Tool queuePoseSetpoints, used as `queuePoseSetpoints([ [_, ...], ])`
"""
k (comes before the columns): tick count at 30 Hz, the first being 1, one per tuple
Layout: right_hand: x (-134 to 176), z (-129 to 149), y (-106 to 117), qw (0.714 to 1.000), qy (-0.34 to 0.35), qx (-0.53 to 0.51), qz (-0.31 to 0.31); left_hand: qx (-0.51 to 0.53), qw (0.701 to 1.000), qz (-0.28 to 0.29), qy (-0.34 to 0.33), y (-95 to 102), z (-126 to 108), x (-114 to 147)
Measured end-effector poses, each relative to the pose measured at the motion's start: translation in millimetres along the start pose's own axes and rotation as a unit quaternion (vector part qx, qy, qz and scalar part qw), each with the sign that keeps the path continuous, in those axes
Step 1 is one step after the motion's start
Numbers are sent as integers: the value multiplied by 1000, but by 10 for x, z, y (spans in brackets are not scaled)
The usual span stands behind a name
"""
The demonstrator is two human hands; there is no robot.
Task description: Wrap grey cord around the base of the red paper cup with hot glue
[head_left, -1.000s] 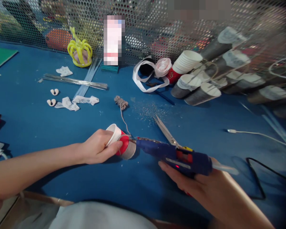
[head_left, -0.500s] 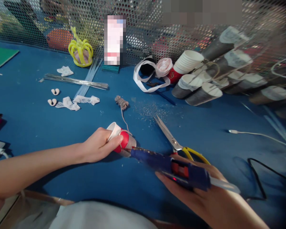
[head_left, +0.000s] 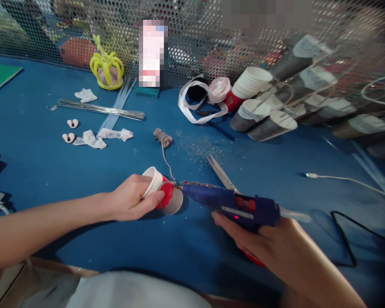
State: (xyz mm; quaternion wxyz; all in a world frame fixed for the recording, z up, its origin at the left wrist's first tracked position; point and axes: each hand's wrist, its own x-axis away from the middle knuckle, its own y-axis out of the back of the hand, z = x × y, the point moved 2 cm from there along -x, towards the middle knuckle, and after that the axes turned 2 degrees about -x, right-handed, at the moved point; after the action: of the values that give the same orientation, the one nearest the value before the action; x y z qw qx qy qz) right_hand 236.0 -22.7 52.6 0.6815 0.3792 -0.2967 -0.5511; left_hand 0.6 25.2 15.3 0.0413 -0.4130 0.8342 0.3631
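My left hand [head_left: 134,199] is closed around the rim end of a red paper cup [head_left: 167,197], tilted on its side with its white mouth toward the upper left. Grey cord is wound about the cup's base end, and a strand leads from it to a small cord bundle [head_left: 162,137]. In my right hand [head_left: 259,237] is a blue hot glue gun [head_left: 224,201], a small red light glowing on its side and a clear glue stick out the back. Its nozzle tip meets the cup's upper side by the cord. Scissors [head_left: 223,174] lie partly hidden behind the gun.
Several grey cord-wrapped cups [head_left: 272,125] and a stack of white cups [head_left: 252,81] stand at back right before a mesh panel. White ribbon [head_left: 186,112], metal wires [head_left: 99,109], lace pieces [head_left: 93,139] and a yellow crown-shaped piece [head_left: 107,68] lie further back. A black cable [head_left: 343,235] runs at right.
The glue gun has moved up and slightly right, its nozzle going from the near side of the cup to its upper side. The left hand still holds the cup, slightly turned.
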Motion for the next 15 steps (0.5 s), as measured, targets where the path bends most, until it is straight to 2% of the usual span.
queuePoseSetpoints([
  [4,-20,26,4,999,-7,-30,36,-12,1000,2,0,-1,-2,-3],
  [15,-78,75,10,1000,9,-13,24,-25,999,-1,-27,-4,-40,-15],
])
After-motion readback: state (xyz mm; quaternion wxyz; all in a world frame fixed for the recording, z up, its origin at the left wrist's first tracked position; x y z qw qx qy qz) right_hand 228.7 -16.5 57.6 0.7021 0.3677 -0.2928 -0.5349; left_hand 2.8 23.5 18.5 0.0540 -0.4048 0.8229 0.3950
